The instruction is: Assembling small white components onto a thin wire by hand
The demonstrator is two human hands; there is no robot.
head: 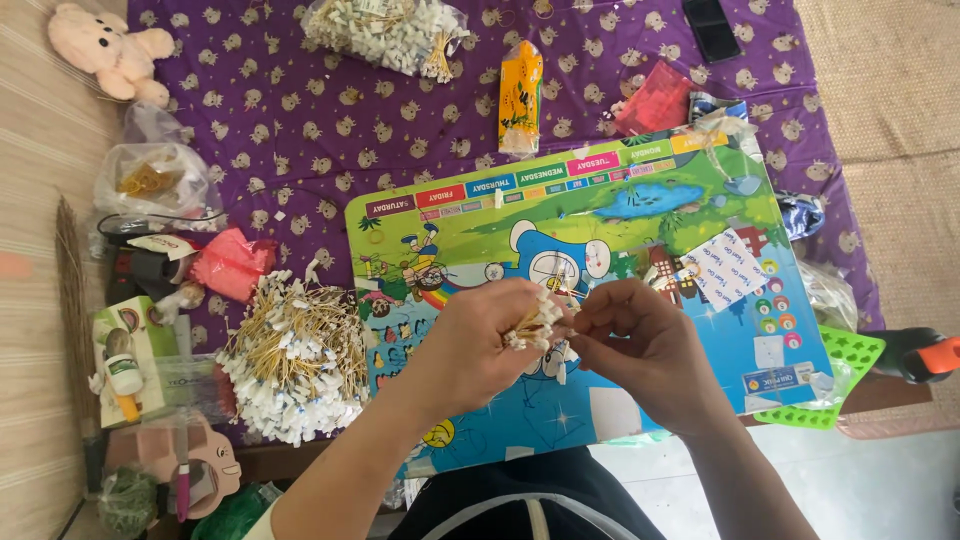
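Note:
My left hand (478,340) is closed around a small bundle of white-tagged gold strings (535,325), held above a colourful cartoon board (560,210). My right hand (640,335) meets it from the right, its fingertips pinching at the bundle's tags. To the left of the board lies a big heap of the same white-tagged strings (295,360) on the purple patterned cloth (300,120). A clear bag with more white tags (385,30) lies at the top.
An orange packet (520,95) and a red packet (655,100) lie near the board's top edge. White paper slips (722,268) rest on the board. Bags, a pink packet (230,262) and small boxes crowd the left. A green mould tray (835,385) sits at right, a plush toy (110,50) top left.

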